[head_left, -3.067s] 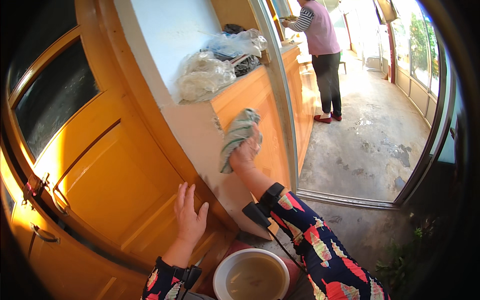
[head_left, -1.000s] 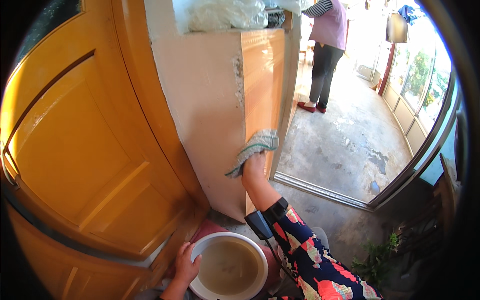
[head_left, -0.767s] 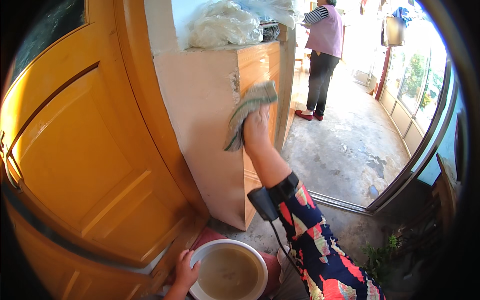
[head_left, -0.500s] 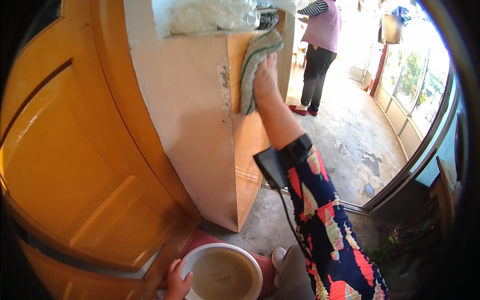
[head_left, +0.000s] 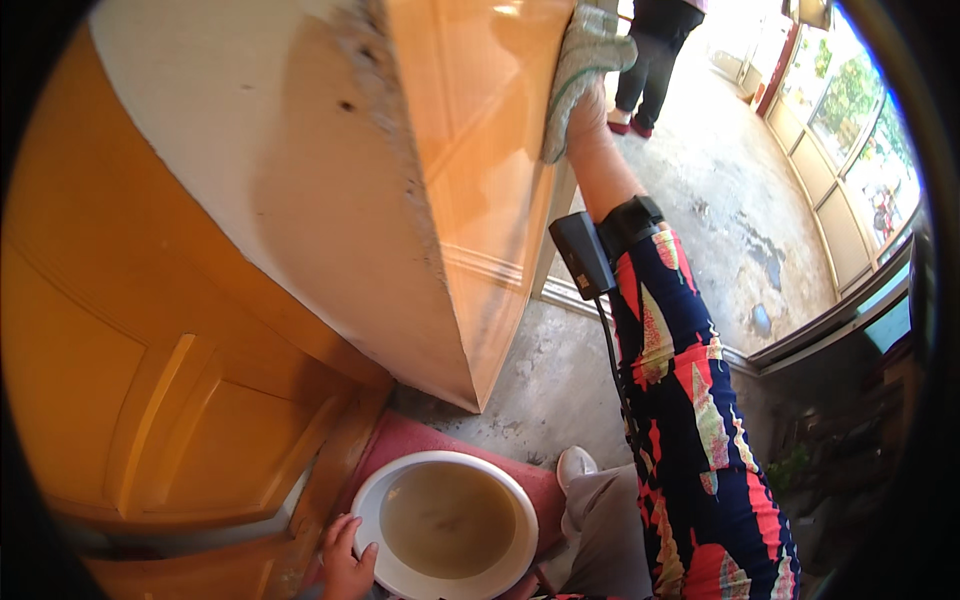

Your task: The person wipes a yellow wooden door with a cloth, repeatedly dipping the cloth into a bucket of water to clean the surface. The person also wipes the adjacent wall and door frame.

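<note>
Head view: nearest us, the person's left hand (head_left: 347, 560) is at the left rim of a round white basin (head_left: 527, 520) of murky water (head_left: 450, 520), its fingers close together and the thumb a little apart. We judge that it touches the rim, though its lower part runs off the edge. The basin stands on a dull red mat (head_left: 405, 440).

Farther out, past a navy sleeve with coral and cream shapes (head_left: 690, 400) and a black wrist device (head_left: 585, 255), we find the right hand (head_left: 587, 110), on a grey-white cloth with a green stripe (head_left: 580, 60). The cloth lies up and to the left of this hand, between it and the glossy orange-tan panel (head_left: 480, 130), at the panel's far edge. Its long axis runs roughly up and down along that edge, leaning right at the top. The right hand is clearly the nearer one; the left is well apart from the cloth.

The right fingers are mostly hidden by the cloth, so we cannot tell whether they are spread or pinching. The cloth's top is almost at the frame's edge, and its contact with the panel is hard to confirm. Beyond, another person's dark-trousered legs (head_left: 655, 50) are cut off above.
</note>
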The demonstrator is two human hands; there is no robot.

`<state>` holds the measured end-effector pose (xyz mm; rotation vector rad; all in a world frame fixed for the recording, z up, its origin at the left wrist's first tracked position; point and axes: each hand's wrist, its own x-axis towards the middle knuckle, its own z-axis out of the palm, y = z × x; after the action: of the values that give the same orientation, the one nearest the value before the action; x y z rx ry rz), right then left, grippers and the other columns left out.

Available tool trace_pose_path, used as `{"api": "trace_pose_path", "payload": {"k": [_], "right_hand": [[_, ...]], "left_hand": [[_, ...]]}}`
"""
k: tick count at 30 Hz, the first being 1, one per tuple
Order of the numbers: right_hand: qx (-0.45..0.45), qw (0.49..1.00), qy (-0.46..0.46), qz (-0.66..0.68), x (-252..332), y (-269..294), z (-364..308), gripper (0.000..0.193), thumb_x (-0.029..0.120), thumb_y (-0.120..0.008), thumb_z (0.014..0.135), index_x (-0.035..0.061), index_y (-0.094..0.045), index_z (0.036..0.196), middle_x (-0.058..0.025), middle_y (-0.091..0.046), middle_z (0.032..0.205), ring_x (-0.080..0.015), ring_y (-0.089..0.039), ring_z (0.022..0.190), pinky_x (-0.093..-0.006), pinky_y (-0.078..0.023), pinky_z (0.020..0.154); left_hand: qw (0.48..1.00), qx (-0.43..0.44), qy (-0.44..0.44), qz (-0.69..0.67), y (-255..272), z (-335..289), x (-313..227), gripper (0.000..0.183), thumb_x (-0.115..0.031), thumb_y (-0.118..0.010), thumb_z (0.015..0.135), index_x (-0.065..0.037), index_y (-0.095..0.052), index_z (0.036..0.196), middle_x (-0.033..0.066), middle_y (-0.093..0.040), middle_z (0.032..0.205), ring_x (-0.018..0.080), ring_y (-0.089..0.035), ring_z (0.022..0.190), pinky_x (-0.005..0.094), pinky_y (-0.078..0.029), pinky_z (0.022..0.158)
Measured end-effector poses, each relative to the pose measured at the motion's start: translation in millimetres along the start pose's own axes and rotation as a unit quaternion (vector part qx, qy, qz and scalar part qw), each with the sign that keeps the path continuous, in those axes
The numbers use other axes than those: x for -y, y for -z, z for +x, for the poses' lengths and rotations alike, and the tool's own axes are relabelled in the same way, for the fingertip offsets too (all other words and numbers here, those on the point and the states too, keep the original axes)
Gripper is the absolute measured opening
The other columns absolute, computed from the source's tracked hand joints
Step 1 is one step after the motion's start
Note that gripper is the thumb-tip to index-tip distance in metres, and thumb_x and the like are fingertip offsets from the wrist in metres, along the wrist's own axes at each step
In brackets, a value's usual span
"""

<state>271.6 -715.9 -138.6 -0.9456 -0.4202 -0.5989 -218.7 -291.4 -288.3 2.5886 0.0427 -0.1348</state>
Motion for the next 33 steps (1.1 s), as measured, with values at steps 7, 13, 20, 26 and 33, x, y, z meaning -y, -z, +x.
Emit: {"api": "trace_pose_path", "payload": {"k": [7, 13, 20, 26, 33], "right_hand": [[-0.016, 0.997, 0.0, -0.077, -138, 92, -112, 0.04, 0.031, -0.039, 0.099, 0.0115, -0.049, 0.133, -0.0024, -0.056, 0.128, -0.0192, -0.048, 0.122, -0.0338, -0.036, 0.104], [-0.025, 0.994, -0.037, -0.098, -221, 136, -212, 0.037, 0.026, -0.039, 0.099, 0.0118, -0.051, 0.131, -0.0011, -0.056, 0.13, -0.0187, -0.047, 0.126, -0.0335, -0.034, 0.106], [-0.057, 0.988, -0.096, -0.107, -264, 157, -272, 0.036, 0.024, -0.038, 0.099, 0.0113, -0.052, 0.13, -0.0024, -0.057, 0.129, -0.02, -0.047, 0.126, -0.0349, -0.034, 0.106], [-0.094, 0.97, -0.188, -0.119, -281, 172, -313, 0.036, 0.025, -0.038, 0.099, 0.0104, -0.053, 0.129, -0.0051, -0.058, 0.128, -0.0222, -0.049, 0.123, -0.0372, -0.036, 0.104], [-0.113, 0.882, -0.43, -0.155, -280, 164, -401, 0.037, 0.026, -0.037, 0.099, 0.0094, -0.053, 0.127, -0.0084, -0.058, 0.125, -0.0249, -0.051, 0.12, -0.0398, -0.038, 0.102]], "left_hand": [[1.0, 0.007, -0.003, -0.028, -21, -3, 14, 0.047, -0.022, -0.064, 0.09, 0.001, -0.053, 0.129, 0.0208, -0.053, 0.131, 0.0367, -0.05, 0.122, 0.0415, -0.04, 0.102], [0.999, 0.022, -0.023, -0.044, -54, -14, 38, 0.044, -0.015, -0.064, 0.089, 0.002, -0.054, 0.128, 0.0189, -0.052, 0.132, 0.0336, -0.051, 0.12, 0.0388, -0.043, 0.099], [0.996, 0.06, 0.01, -0.062, -55, -17, 56, 0.045, -0.02, -0.063, 0.092, 0.002, -0.052, 0.13, 0.0172, -0.048, 0.135, 0.0291, -0.052, 0.119, 0.0368, -0.046, 0.095], [0.994, 0.082, 0.042, -0.051, -47, -24, 43, 0.044, -0.015, -0.062, 0.091, 0.002, -0.051, 0.131, 0.0139, -0.047, 0.135, 0.0251, -0.052, 0.117, 0.0348, -0.046, 0.094], [0.997, 0.063, 0.024, -0.04, -46, -37, 5, 0.043, -0.009, -0.061, 0.089, 0.001, -0.052, 0.13, 0.0137, -0.05, 0.133, 0.0243, -0.056, 0.109, 0.0335, -0.047, 0.091]]}}
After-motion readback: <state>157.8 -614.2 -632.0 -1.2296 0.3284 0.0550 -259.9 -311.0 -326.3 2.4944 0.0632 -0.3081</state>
